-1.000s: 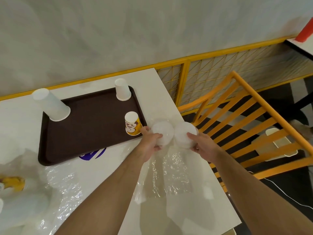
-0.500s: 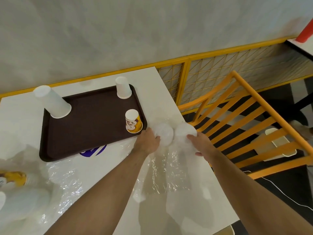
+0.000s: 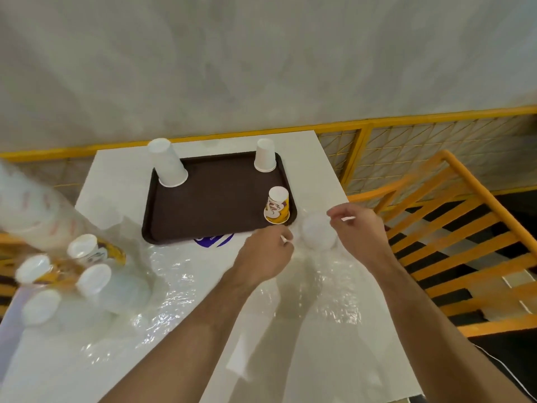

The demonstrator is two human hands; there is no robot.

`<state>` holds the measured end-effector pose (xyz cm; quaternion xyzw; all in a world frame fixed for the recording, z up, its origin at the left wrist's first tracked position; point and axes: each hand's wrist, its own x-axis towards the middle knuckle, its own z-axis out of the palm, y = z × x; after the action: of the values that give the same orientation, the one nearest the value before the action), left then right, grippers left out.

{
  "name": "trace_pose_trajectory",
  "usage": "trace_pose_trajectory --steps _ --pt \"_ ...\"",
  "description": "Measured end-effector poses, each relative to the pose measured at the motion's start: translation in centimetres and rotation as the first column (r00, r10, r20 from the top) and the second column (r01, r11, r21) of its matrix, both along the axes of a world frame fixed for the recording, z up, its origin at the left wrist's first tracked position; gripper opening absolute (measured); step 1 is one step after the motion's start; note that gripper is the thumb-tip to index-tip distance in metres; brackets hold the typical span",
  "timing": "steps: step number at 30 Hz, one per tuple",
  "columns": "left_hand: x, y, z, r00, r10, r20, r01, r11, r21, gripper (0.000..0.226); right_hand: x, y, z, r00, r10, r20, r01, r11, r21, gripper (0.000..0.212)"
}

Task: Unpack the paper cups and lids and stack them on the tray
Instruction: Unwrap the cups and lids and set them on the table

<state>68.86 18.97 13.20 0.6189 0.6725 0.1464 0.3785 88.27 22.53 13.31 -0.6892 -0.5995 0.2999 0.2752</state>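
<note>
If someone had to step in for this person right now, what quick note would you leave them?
Left hand: grip pinching the clear plastic wrap beside the lids.
Right hand: fingers curled, pinching the wrap from the other side.
Lid stack: between the hands, on the table just off the tray's near right corner, apparently still in wrap.
Tray: three upside-down cup stacks, two white, one printed.
Left: free the lids and stack them on the tray; more wrapped cups wait at the table's left.

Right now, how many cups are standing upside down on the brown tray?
3: a tall white cup at the tray's far left corner, a small white cup far right, a yellow printed cup near right.
</note>
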Motion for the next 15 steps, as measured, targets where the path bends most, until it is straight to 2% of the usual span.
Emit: trace_pose_trajectory --steps 6,11,15 --pt "-7.6 -6.3 4.2 0.986 0.162 0.037 -0.166 0.97 0.179 0.019 -10.6 -3.5 4.5 0.944 0.329 -0.034 -0.317 0.928 0.197 0.018" --pt "-16.4 -11.9 5.7 0.942 0.316 0.114 -0.335 0.911 0.24 0.015 -21.0 -6.4 7.7 0.812 0.582 -0.037 -0.554 0.791 0.26 0.01" --pt "-24.8 -16.1 5.6 0.874 0.442 0.204 -0.482 0.843 0.239 0.015 -30.2 -9.3 8.9 0.715 0.689 -0.117 -0.636 0.711 0.299 0.006"
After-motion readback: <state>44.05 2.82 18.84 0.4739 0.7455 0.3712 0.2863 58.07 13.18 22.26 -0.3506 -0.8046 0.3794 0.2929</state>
